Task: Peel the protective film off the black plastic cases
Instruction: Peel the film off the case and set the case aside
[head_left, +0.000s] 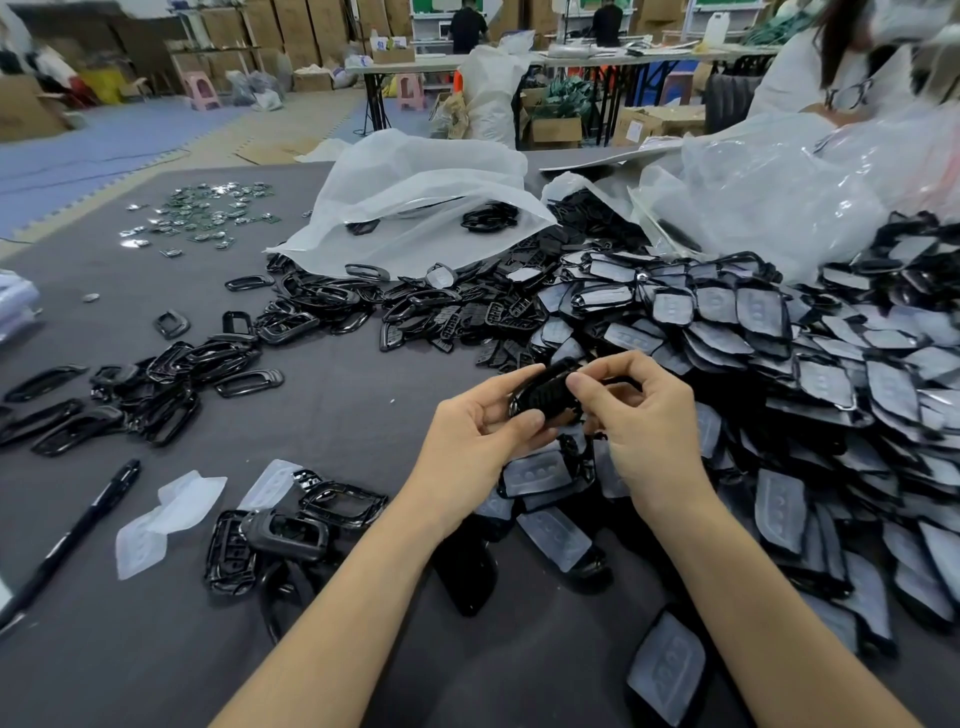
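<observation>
At table (332, 415) centre, pile of filmed cases (779, 353) at 3 o'clock | left hand (483, 431) fingers clamped round one black case (545, 392) | right hand (639, 436) fingers pinch its top edge | I judge: lifting film corner; next, steady pull away.

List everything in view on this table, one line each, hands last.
held case: one, black, between both hands
film-covered cases: large heap, black with whitish film, right side
bare frames: many, glossy black, scattered left and centre
peeled films: a few, translucent white, near left
pen: one, black, near left edge
plastic bags: several, white and clear, far side
small metal parts: many, silver-green, far left
table: one, grey-covered, under everything
left hand: one, grips the held case
right hand: one, pinches the held case
</observation>
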